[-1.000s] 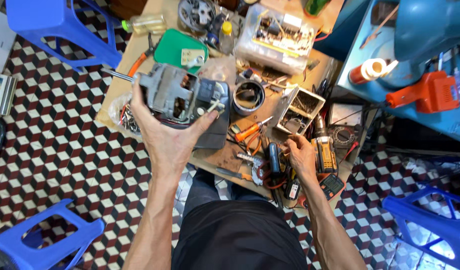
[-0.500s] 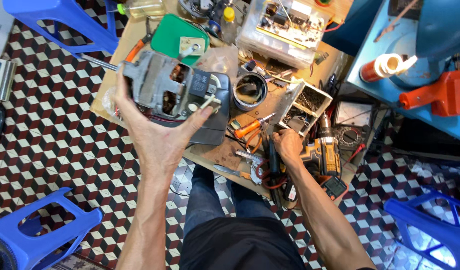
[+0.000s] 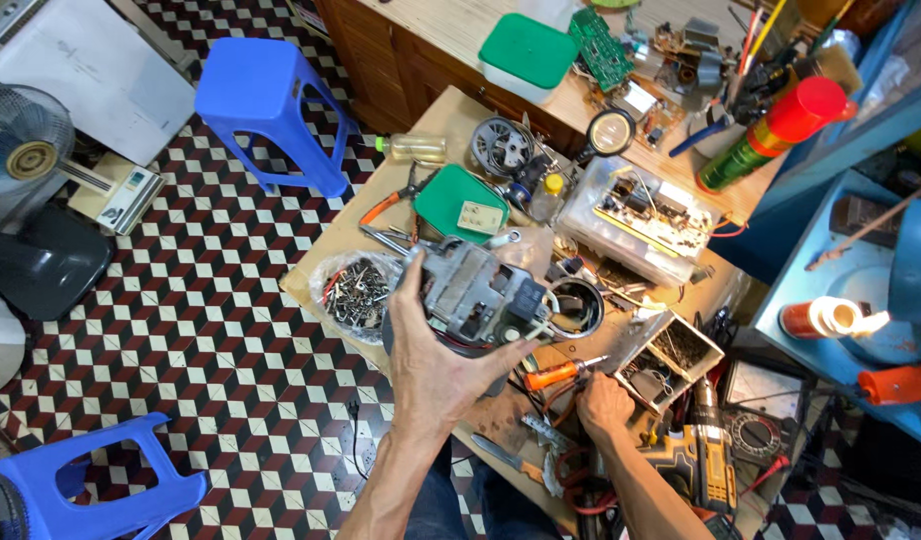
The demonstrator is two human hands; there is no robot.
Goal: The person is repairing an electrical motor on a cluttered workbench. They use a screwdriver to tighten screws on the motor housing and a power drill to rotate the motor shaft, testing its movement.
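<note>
A floor of red, black and white cube-pattern tiles runs under a low wooden table crowded with parts. Far left stand a grey fan and a blue plastic stool, with another blue stool at the lower left corner. On the table's left end lies a clear bag of screws, with orange-handled pliers and a green lid just behind it. The left hand is raised above the table's near edge, its fingers wrapped around a grey electric motor, thumb on one side and the other fingers under the far side, so the motor is held clear of the table. Just right of the motor sits a black round ring-shaped part. An orange-handled screwdriver lies on the table beside the right hand, which rests low among tools and red wires; its fingers are curled, but whether they grip anything cannot be told. Further right are a small open box of parts, a yellow cordless drill and an analogue meter.
</note>
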